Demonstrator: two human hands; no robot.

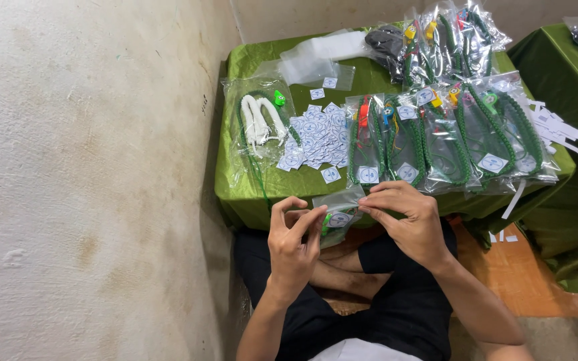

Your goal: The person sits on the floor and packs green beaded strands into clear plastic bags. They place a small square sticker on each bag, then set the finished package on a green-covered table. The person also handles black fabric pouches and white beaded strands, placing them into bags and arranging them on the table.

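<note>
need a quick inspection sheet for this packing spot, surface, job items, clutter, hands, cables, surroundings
surface: low table under a shiny green cloth, mostly covered.
job's things: small clear plastic bag with a white round-printed label, held over the lap.
clutter: heap of small white square labels; row of filled clear bags of green beaded strings; one bag with white cords; empty clear bags; white paper strips.
grippers: left hand and right hand both pinch the small bag's top edge; grip closed.
cables: nothing seen.
surroundings: stained pale wall at left; second green-covered table at right.
</note>
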